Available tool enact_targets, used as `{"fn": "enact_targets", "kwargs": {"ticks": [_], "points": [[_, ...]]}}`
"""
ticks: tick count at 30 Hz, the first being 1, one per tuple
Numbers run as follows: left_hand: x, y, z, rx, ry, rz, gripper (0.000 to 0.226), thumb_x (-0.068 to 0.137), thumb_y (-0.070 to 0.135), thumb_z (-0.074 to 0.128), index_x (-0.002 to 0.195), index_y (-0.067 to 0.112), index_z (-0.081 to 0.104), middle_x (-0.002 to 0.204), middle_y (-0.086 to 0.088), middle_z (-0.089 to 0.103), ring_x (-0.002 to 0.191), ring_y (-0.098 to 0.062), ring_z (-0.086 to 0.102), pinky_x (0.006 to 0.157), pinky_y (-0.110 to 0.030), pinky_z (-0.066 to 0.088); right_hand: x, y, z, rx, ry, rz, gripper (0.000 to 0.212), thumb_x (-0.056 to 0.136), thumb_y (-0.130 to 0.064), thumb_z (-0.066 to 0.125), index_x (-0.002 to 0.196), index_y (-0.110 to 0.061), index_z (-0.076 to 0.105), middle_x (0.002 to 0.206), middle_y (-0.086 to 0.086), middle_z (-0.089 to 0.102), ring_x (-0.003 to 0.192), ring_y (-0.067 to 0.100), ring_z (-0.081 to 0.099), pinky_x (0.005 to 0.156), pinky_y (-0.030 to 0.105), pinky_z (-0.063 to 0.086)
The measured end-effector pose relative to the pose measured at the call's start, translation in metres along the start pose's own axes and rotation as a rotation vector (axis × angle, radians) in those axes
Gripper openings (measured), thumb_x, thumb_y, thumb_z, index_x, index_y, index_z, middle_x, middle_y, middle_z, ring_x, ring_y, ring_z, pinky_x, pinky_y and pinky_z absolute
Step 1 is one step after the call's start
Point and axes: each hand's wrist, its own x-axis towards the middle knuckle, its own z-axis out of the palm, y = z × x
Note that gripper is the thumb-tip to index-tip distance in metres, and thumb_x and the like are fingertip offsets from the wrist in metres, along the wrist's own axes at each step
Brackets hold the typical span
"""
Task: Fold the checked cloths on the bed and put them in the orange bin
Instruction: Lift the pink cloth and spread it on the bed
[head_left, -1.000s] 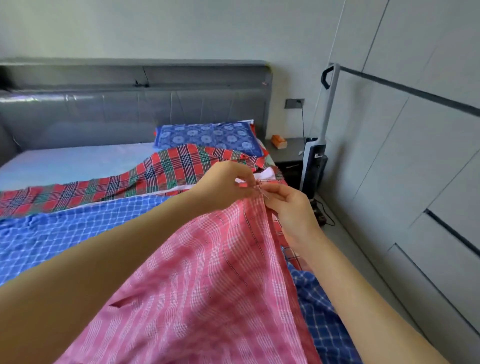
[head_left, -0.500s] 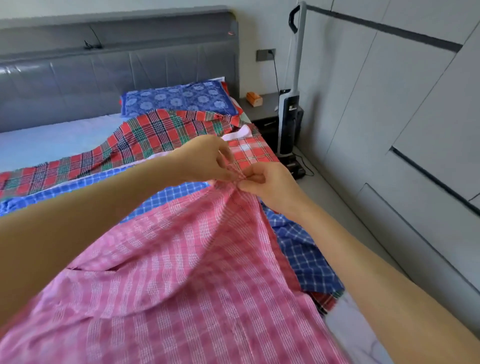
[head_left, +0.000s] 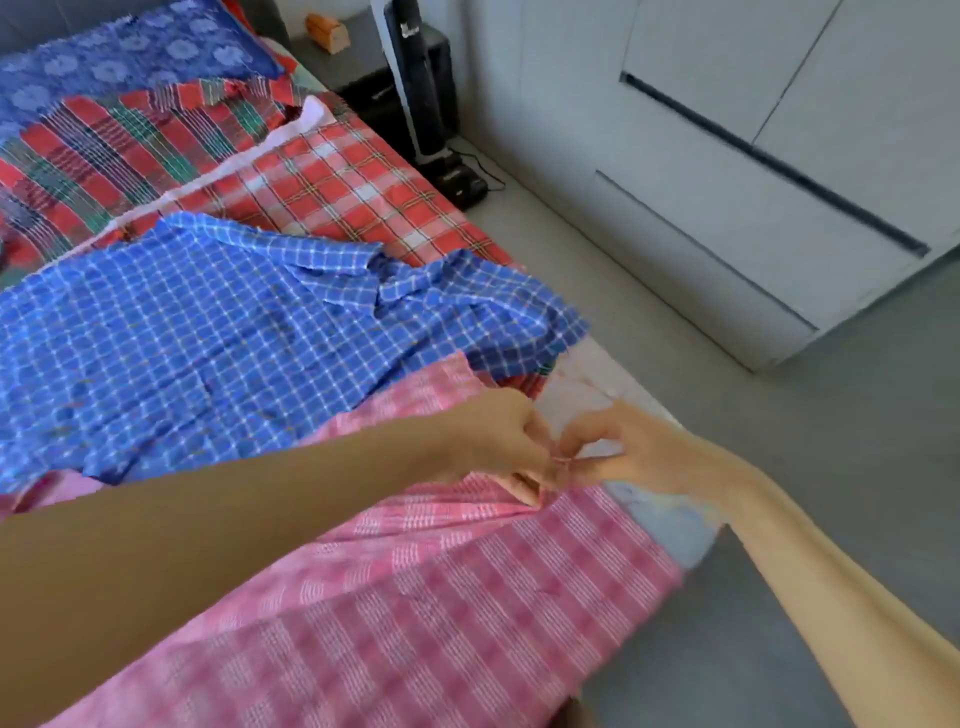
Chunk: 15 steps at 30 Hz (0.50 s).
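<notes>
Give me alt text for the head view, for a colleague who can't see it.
Both hands, left hand and right hand, pinch an edge of a pink checked cloth at the edge of the bed. Beyond it a blue checked cloth and a red checked cloth lie spread on the bed; no orange bin is in view.

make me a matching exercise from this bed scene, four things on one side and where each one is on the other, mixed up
Things:
1 pink checked cloth
2 blue checked cloth
3 orange box
4 blue flowered pillow

Places:
a on the nightstand
b pinched by the left hand and right hand
c at the head of the bed
d lying just beyond the pink one, no hand on it

Pairs: 1-b; 2-d; 3-a; 4-c
</notes>
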Motion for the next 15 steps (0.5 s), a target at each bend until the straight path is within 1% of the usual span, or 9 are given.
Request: {"fn": "enact_targets", "kwargs": {"ticks": [2, 3, 4, 6, 8, 9, 11, 13, 15], "points": [[0.027, 0.001, 0.043, -0.053, -0.030, -0.010, 0.020, 0.083, 0.006, 0.070, 0.094, -0.010, 0.066, 0.071, -0.009, 0.065, 0.059, -0.012, 0.065, 0.065, -0.020, 0.057, -0.034, 0.035, -0.005, 0.055, -0.026, 0.078, 0.029, 0.080, -0.010, 0.073, 0.078, -0.038, 0.064, 0.077, -0.034, 0.063, 0.082, -0.013, 0.058, 0.078, 0.004, 0.038], [0.037, -0.001, 0.058, -0.075, -0.030, -0.013, 0.024, 0.082, 0.009, 0.071, 0.095, -0.011, 0.066, 0.073, -0.011, 0.067, 0.060, -0.013, 0.066, 0.065, -0.020, 0.057, -0.044, 0.050, -0.006, 0.074, -0.035, 0.116, 0.028, 0.081, -0.009, 0.072, 0.079, -0.036, 0.064, 0.078, -0.034, 0.063, 0.084, -0.013, 0.057, 0.078, 0.003, 0.037], [0.056, 0.001, 0.085, -0.081, -0.058, -0.029, 0.028, 0.081, 0.013, 0.073, 0.095, -0.011, 0.066, 0.076, -0.014, 0.069, 0.063, -0.015, 0.068, 0.068, -0.022, 0.058, -0.065, 0.076, -0.007, 0.118, -0.027, 0.173, 0.027, 0.081, -0.009, 0.071, 0.080, -0.035, 0.065, 0.080, -0.034, 0.064, 0.085, -0.013, 0.057, 0.078, 0.003, 0.037], [0.084, -0.006, 0.121, -0.047, -0.031, -0.057, 0.030, 0.079, 0.014, 0.074, 0.094, -0.011, 0.067, 0.083, -0.021, 0.071, 0.072, -0.024, 0.072, 0.076, -0.032, 0.059, -0.085, 0.122, 0.003, 0.204, -0.007, 0.267, 0.022, 0.083, -0.012, 0.070, 0.081, -0.034, 0.068, 0.085, -0.028, 0.067, 0.089, -0.012, 0.058, 0.080, 0.003, 0.038], [0.112, -0.023, 0.152, 0.059, 0.003, -0.051, 0.020, 0.079, 0.009, 0.069, 0.082, -0.011, 0.068, 0.079, -0.022, 0.071, 0.075, -0.029, 0.071, 0.077, -0.037, 0.058, -0.094, 0.172, 0.024, 0.326, 0.133, 0.369, 0.017, 0.085, -0.013, 0.068, 0.084, -0.029, 0.072, 0.091, -0.018, 0.071, 0.093, -0.002, 0.063, 0.084, 0.011, 0.044], [0.127, -0.031, 0.170, 0.122, 0.006, -0.049, 0.016, 0.079, 0.007, 0.066, 0.071, -0.008, 0.068, 0.072, -0.021, 0.069, 0.072, -0.030, 0.070, 0.075, -0.039, 0.058, -0.096, 0.204, 0.036, 0.368, 0.256, 0.441, 0.014, 0.086, -0.013, 0.066, 0.088, -0.024, 0.074, 0.093, -0.012, 0.072, 0.095, 0.006, 0.064, 0.086, 0.020, 0.046], [0.152, -0.054, 0.191, 0.196, 0.046, -0.058, 0.022, 0.076, 0.003, 0.062, 0.055, 0.000, 0.059, 0.057, -0.017, 0.056, 0.056, -0.026, 0.060, 0.068, -0.044, 0.057, -0.095, 0.262, 0.063, 0.334, 0.506, 0.629, 0.017, 0.089, -0.010, 0.059, 0.099, -0.014, 0.073, 0.104, 0.000, 0.072, 0.098, 0.018, 0.065, 0.085, 0.030, 0.047], [0.172, -0.078, 0.204, 0.190, 0.098, -0.094, 0.025, 0.075, 0.002, 0.063, 0.052, 0.002, 0.052, 0.054, -0.014, 0.044, 0.053, -0.019, 0.049, 0.062, -0.047, 0.054, -0.091, 0.312, 0.087, 0.300, 0.582, 0.850, 0.025, 0.088, -0.008, 0.054, 0.110, -0.008, 0.067, 0.114, 0.008, 0.068, 0.103, 0.026, 0.062, 0.083, 0.032, 0.045], [0.193, -0.093, 0.212, 0.125, 0.123, -0.146, 0.022, 0.076, 0.001, 0.067, 0.058, -0.003, 0.056, 0.059, -0.012, 0.045, 0.051, -0.018, 0.055, 0.061, -0.045, 0.055, -0.088, 0.353, 0.110, 0.403, 0.554, 0.962, 0.038, 0.086, -0.007, 0.057, 0.124, -0.013, 0.059, 0.125, 0.007, 0.061, 0.109, 0.024, 0.058, 0.085, 0.029, 0.043]]}}
